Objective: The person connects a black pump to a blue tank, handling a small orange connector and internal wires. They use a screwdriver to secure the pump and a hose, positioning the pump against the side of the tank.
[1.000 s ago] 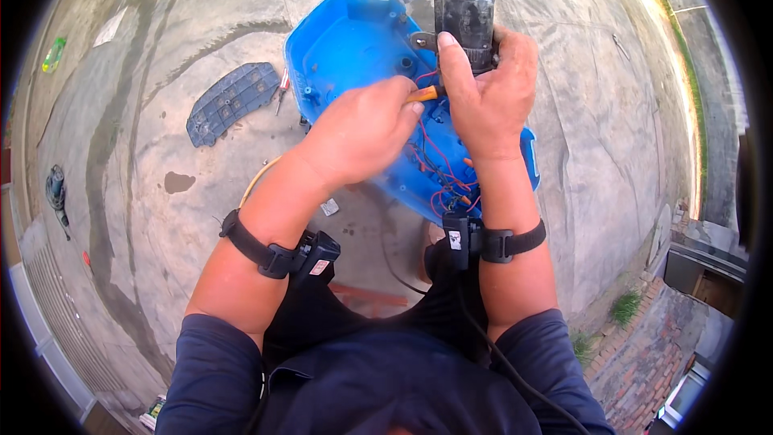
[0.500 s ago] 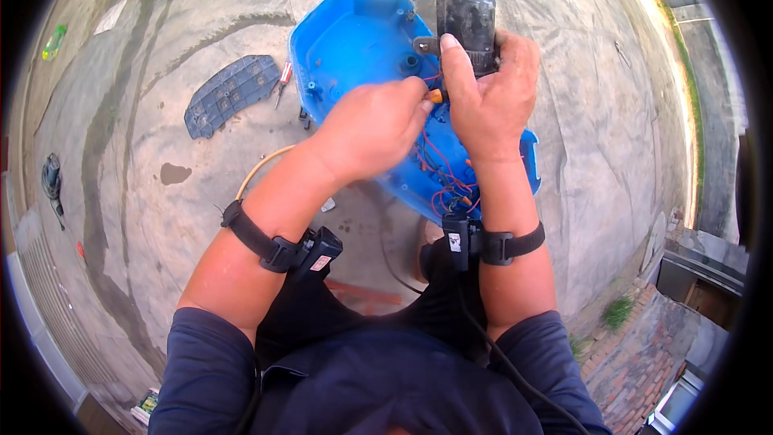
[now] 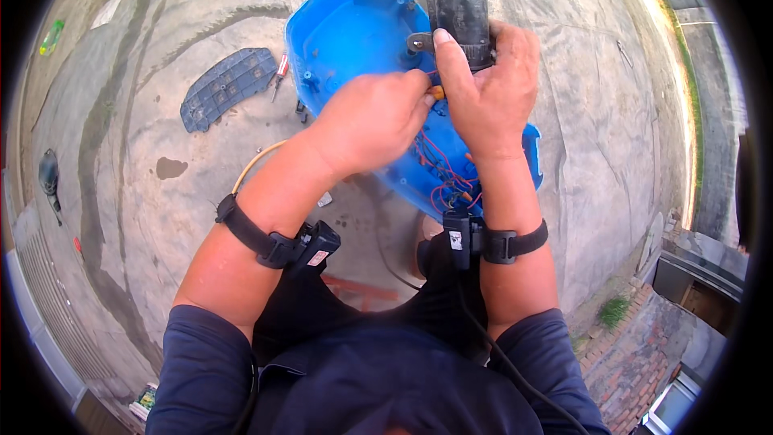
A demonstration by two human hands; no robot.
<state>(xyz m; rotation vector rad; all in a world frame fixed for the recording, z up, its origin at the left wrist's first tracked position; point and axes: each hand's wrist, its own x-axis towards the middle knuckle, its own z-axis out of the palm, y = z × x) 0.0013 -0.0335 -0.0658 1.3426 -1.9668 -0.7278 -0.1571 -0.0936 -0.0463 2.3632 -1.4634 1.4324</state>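
A blue plastic shell (image 3: 342,44), shaped like an open housing, lies before me with its hollow side up. Over its right part my right hand (image 3: 493,101) is closed on a black box-shaped unit (image 3: 463,16) with a metal bracket tab, the thumb by the tab. My left hand (image 3: 374,117) pinches a small orange wire connector (image 3: 436,92) close to the right thumb. Red and dark wires (image 3: 439,163) with more orange connectors trail through the lower part of the shell. The left fingertips are partly hidden behind that hand.
Left of the shell lie a dark ribbed plastic panel (image 3: 229,87) and a screwdriver (image 3: 279,78) with a red and white handle. A dark power tool (image 3: 50,181) rests far left, a green bottle (image 3: 52,37) beyond it. A yellowish hose (image 3: 256,163) passes behind my left forearm.
The black unit and the shell appear slightly higher and further left in view, along with the ground items. Both hands keep their grips.
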